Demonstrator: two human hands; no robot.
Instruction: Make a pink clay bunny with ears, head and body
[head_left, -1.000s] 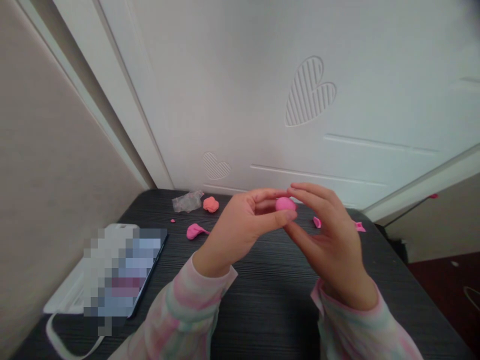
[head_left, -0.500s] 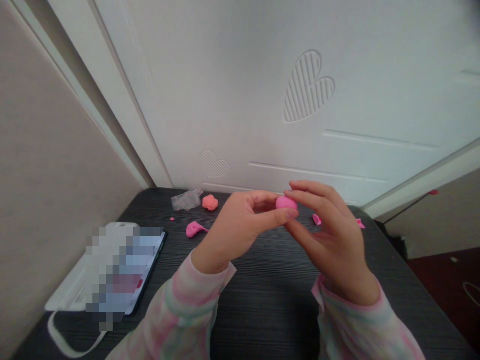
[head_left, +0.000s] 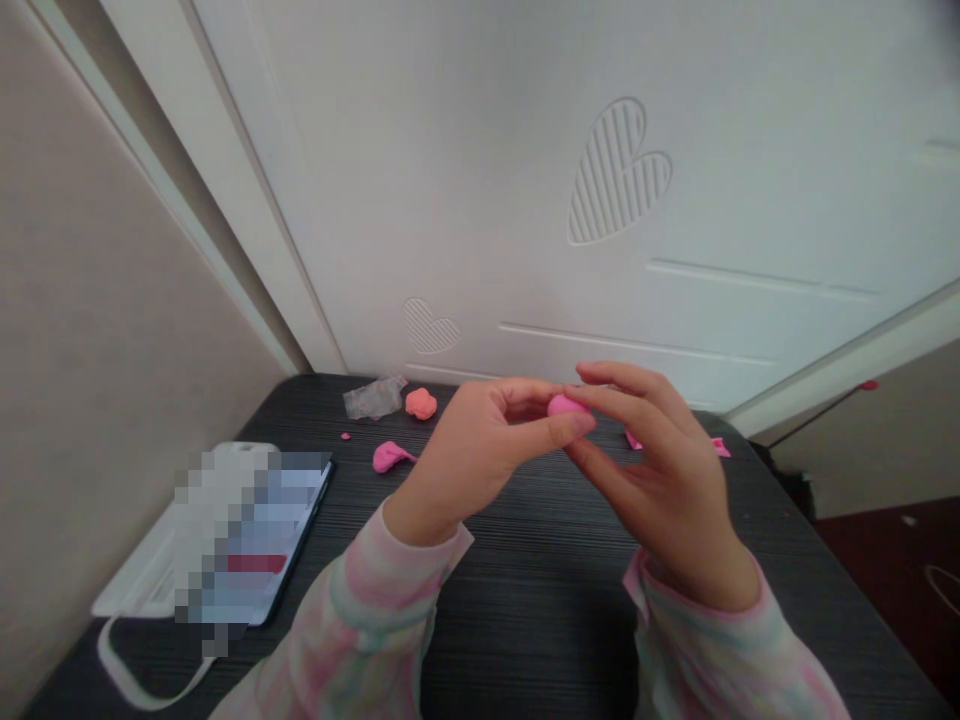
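Observation:
A smooth pink lump of modelling clay [head_left: 566,404] is pinched between the thumb and fingers of my left hand [head_left: 480,455], raised over the dark table. From the other side my right hand [head_left: 664,465] presses its fingertips and thumb around the same lump, its uppermost finger held off. Behind my left wrist lies a pink clay piece [head_left: 388,457] drawn out to a thin tail. An orange clay lump [head_left: 421,404] sits farther back. Pink pieces [head_left: 720,447] lie beyond my right hand, which partly hides them.
A crumpled clear wrapper [head_left: 375,398] and a tiny pink bit [head_left: 346,436] lie at the back left. On the left a phone [head_left: 300,510] rests against a white case with a strap [head_left: 127,690]. A white panel with hearts [head_left: 465,200] rises behind the dark table [head_left: 525,600].
The pink lump has shifted slightly left, and the right fingertips now cover more of its top. Both hands stay in nearly the same place.

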